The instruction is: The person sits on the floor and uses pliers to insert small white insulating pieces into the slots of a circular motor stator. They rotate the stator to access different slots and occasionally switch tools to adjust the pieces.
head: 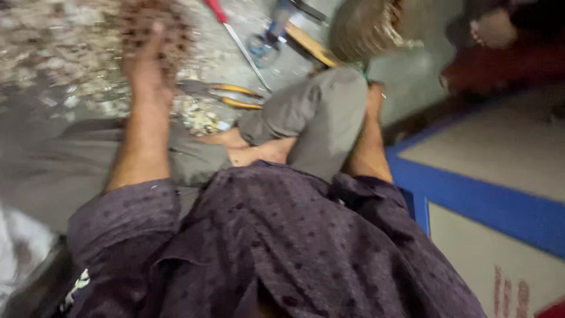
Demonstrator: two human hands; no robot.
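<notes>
The left hand [150, 62] reaches out over the scrap pile [70, 47] on the floor, fingers blurred (spread or closed, I cannot tell). The right hand [375, 94] sits behind the bent knee [329, 112], fingers hidden. Pliers [235, 97] lie nearby; gathering seems under way, needing a firm grasp next.

The person is wearing a dark purple-grey button-up shirt [282, 235] of thin woven cloth, dotted all over with small darker spots. Its sleeves are sitting rolled above the elbows, leaving both forearms bare. The left hand [147, 70] and the right hand [375, 97] are showing no gloves, rings or watch, though blur is hiding fine detail. Loose grey-olive cloth trousers [318, 115] are covering the bent leg, and the foot [253, 150] is bare.
</notes>
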